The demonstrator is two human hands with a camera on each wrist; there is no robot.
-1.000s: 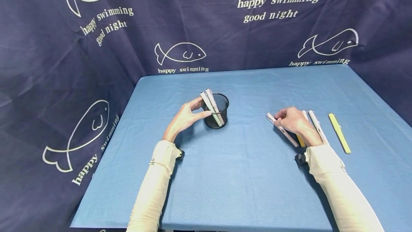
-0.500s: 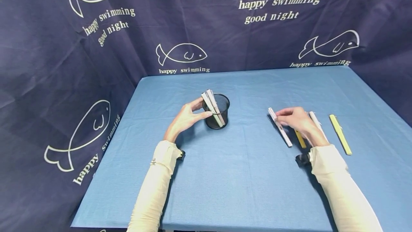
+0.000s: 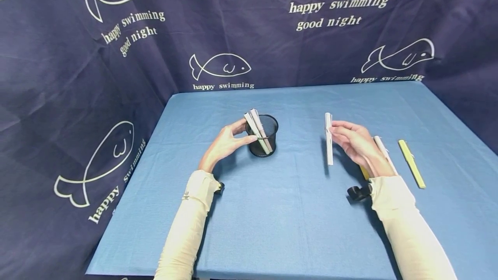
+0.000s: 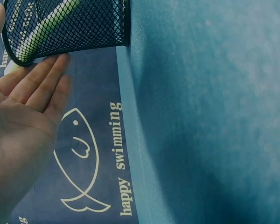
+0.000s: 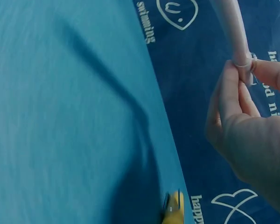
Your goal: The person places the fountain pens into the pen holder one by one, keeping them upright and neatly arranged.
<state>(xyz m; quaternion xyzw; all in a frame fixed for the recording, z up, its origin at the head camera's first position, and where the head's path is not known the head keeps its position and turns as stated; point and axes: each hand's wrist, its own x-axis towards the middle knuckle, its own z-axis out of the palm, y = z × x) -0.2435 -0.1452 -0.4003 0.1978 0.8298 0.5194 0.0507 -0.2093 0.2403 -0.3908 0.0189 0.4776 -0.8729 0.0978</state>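
My left hand (image 3: pixel 225 144) holds a black mesh pen holder (image 3: pixel 256 148) at its rim, with the thumb on the near side and the fingers behind. In the left wrist view the fingertips touch the rim of the mesh holder (image 4: pixel 93 28). Two pale pens (image 3: pixel 253 123) lean inside it, tops sticking out to the left. To the right, my right hand (image 3: pixel 355 144) pinches a whitish pen (image 3: pixel 329 141) between thumb and fingertips, above the table. The right wrist view shows this pen (image 5: pixel 233 28) as pale pink, its shadow lying apart on the cloth.
Beneath the right wrist lies a partly hidden yellow pen (image 3: pixel 364 173). A white pen (image 3: pixel 386 154) and another yellow pen (image 3: pixel 411 163) lie farther right. Blue cloth (image 3: pixel 272 219) covers the table, and a dark printed curtain (image 3: pixel 272 46) hangs behind and along its sides.
My right hand has lifted the whitish pen off the table and turned it from slanted to nearly straight up and down in the head view. The left hand stays at the holder.
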